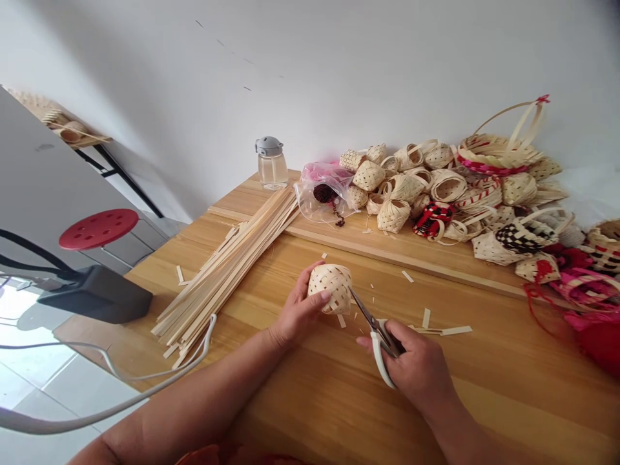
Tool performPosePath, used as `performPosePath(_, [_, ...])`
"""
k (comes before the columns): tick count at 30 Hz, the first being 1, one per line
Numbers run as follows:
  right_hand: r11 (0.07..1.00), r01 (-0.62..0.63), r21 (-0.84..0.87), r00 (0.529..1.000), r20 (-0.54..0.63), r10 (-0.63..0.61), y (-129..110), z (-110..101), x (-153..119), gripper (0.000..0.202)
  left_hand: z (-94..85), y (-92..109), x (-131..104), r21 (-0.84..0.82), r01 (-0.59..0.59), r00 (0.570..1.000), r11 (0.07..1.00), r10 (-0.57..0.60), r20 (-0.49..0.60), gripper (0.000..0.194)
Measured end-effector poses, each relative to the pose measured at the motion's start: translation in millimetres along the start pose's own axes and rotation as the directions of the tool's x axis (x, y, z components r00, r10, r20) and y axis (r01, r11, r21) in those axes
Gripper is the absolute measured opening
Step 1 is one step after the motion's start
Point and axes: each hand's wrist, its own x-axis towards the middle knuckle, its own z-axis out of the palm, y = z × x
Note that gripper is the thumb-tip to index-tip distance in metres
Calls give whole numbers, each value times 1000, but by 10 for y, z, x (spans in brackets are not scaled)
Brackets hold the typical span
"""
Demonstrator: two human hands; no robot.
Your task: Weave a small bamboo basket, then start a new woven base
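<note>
My left hand (300, 307) is closed around a small woven basket (334, 284) of pale strips, thumb across its near side. In my right hand (416, 361) is a pair of scissors (380, 339) with white handles, fingers through the loops. The scissor tips point up and left and meet the basket's right edge; whether the blades are parted there is too small to tell. Short cut strips (426, 318) lie on the wooden table (310, 413) around my hands.
A bundle of long strips (227, 278) lies to the left. Behind it stand a water bottle (272, 165) and a plastic bag (305, 200). Many woven baskets (448, 184) are heaped along the wall. A white cable (145, 403), dark box (99, 297) and red stool (99, 228) are at left.
</note>
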Motion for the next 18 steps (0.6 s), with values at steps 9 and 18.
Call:
performPosePath(9, [999, 6, -41, 1000, -27, -7, 19, 15, 5, 43, 63, 61, -13, -117, 58, 998, 991, -58, 1, 78])
performPosePath(18, [1000, -24, -15, 999, -23, 24, 4, 3, 11, 46, 14, -18, 20, 205, -119, 992, 971, 125, -16, 110])
